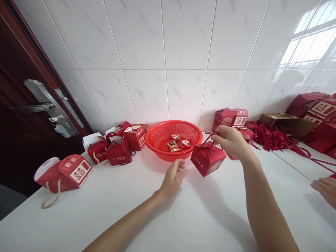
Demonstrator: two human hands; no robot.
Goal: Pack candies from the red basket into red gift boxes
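Note:
From my right hand (228, 140) a small red gift box (208, 159) hangs by its ribbon handle, tilted and lifted over the white table (168, 217). The fingers pinch the ribbon above the closed lid. My left hand (173, 178) is held over the table just left of the box, its fingers apart and slightly curled, with nothing in them. Behind it sits a red plastic basket (154, 147) with a few wrapped sweets (174, 145) at the bottom.
To the left stand several red gift boxes, some with open flaps, one (64, 173) nearest me. More boxes (231, 119) stand right of the basket, beside a heap of red ribbons (273, 134) and an open cardboard box (286, 122). Another person's hand (325, 189) rests at the right edge.

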